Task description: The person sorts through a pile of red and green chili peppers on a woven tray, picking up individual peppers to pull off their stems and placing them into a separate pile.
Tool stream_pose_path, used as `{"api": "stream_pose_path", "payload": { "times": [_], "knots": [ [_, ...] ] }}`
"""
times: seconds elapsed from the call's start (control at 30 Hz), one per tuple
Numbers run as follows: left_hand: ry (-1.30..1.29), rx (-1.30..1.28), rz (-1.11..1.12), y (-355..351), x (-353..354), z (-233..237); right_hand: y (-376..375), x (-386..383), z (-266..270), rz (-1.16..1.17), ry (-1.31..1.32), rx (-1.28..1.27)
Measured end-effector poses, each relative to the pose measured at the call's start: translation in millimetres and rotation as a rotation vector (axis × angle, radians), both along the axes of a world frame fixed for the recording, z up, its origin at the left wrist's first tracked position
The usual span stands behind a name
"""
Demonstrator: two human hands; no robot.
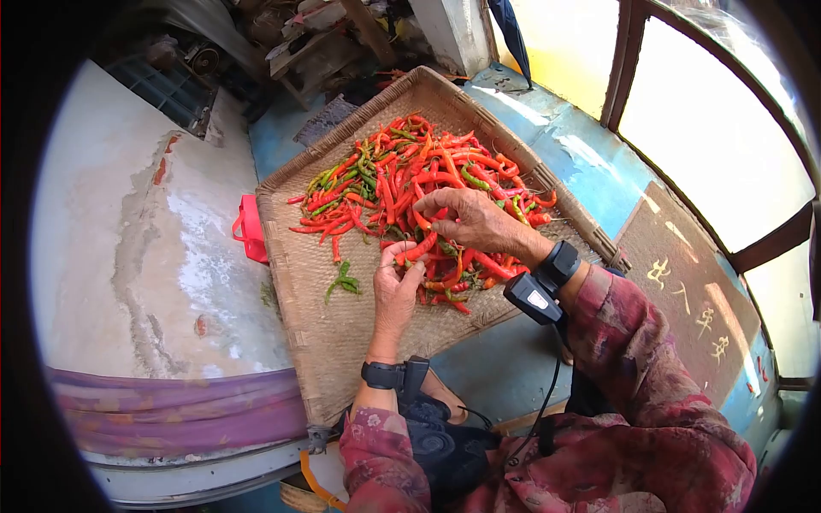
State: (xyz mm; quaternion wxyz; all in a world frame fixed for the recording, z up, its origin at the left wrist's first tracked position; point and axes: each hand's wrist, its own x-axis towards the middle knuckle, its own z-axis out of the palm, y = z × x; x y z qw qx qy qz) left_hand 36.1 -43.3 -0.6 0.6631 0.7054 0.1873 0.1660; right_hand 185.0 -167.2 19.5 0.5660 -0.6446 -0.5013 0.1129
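Note:
My left hand [398, 291] is closed on a red chili pepper [416, 249], held by its stem end between thumb and fingers. Just above and to the right, my right hand [479, 221] curls thumb and forefinger around another red chili pepper, mostly hidden by the fingers. Both hands are over a heap of chili peppers [398, 184], mostly red with some green ones, in a large square woven tray [333, 376]. A small green bunch [344, 283] of chilies or stems lies apart from the heap, left of my left hand.
A red plastic object [250, 229] stands against the tray's left side, by a worn white wall [94, 239]. Bright window panes [714, 120] and a brown mat [684, 282] with yellow characters are on the right. A dark folded umbrella [510, 38] hangs behind.

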Motion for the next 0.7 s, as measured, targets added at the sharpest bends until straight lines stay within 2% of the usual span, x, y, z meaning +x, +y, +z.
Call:
{"api": "stream_pose_path", "payload": {
  "times": [0.03, 0.1, 0.13, 0.2, 0.3, 0.37, 0.4, 0.43, 0.53, 0.57, 0.6, 0.63, 0.67, 0.7],
  "knots": [
    [-0.004, 0.002, 0.002, 1, -1, 1, -1, -5, -1, 0.051, -0.160, 0.045],
    [-0.067, -0.095, -0.036, 4, -3, 3, 3, -14, -3, 0.178, -0.192, -0.070],
    [-0.062, -0.092, -0.034, 4, -5, 3, 3, -22, -6, 0.150, -0.241, -0.121],
    [-0.195, -0.253, -0.082, 1, -4, 4, 4, -27, -12, 0.113, -0.286, -0.169],
    [-0.289, -0.210, -0.043, 1, -2, 3, 14, -27, -15, 0.065, -0.263, -0.223],
    [-0.280, -0.236, -0.029, 9, -3, 3, 14, -29, -13, -0.024, -0.234, -0.441],
    [-0.197, -0.241, 0.010, 13, -4, 3, 14, -30, -9, -0.098, -0.219, -0.470],
    [-0.115, -0.253, 0.048, 17, -5, 0, 13, -27, -7, -0.095, -0.221, -0.467],
    [-0.040, 0.005, 0.204, 63, -15, -17, 9, -12, -8, -0.196, -0.108, -0.329],
    [-0.027, -0.027, 0.306, 82, -20, -17, 8, -10, -9, -0.204, -0.103, -0.330],
    [-0.013, -0.060, 0.407, 98, -25, -18, 6, -8, -8, -0.142, 0.013, -0.252],
    [-0.008, -0.062, 0.399, 112, -29, -22, 4, -6, -6, -0.080, 0.128, -0.173],
    [0.047, 0.366, 0.512, 124, -35, -26, 0, -8, 3, -0.008, 0.280, -0.230],
    [0.095, 0.799, 0.614, 123, -35, -20, 1, -8, 3, -0.010, 0.280, -0.229]
  ]
}}
